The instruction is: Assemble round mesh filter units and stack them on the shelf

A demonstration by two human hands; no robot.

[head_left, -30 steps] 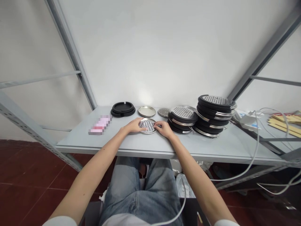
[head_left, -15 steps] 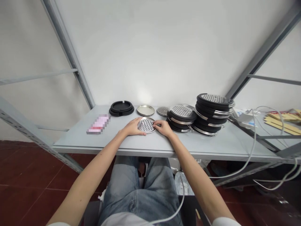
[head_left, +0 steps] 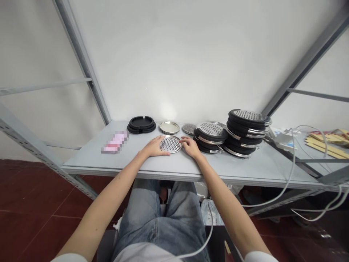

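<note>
A round metal grater (head_left: pixel 171 144), its rough perforated face upward inside a shiny rim, lies flat on the grey table in front of me. My left hand (head_left: pixel 153 147) holds its left edge, the thumb along the near rim and the fingers round the far side. At the right rim, the fingers of my right hand (head_left: pixel 189 146) are slightly apart, fingertips touching the edge. Just behind are stacked shallow metal pans (head_left: pixel 169 127) and a rough perforated disc (head_left: pixel 189 128). Right of my right hand stands a short stack of black-rimmed perforated discs (head_left: pixel 211 131).
A taller stack of similar discs (head_left: pixel 247 133) rises farther right. Several black rings (head_left: pixel 141 124) lie at the back left, near a pixelated pink object (head_left: pixel 115 142). Metal shelf posts (head_left: pixel 81 62) flank the table (head_left: pixel 136 165). A white cable (head_left: pixel 290 178) hangs over its right front edge.
My right fingers were pinched together over the grater's right side; now they have drawn back to the rim and loosened. My left hand keeps its hold. The view shifts slightly.
</note>
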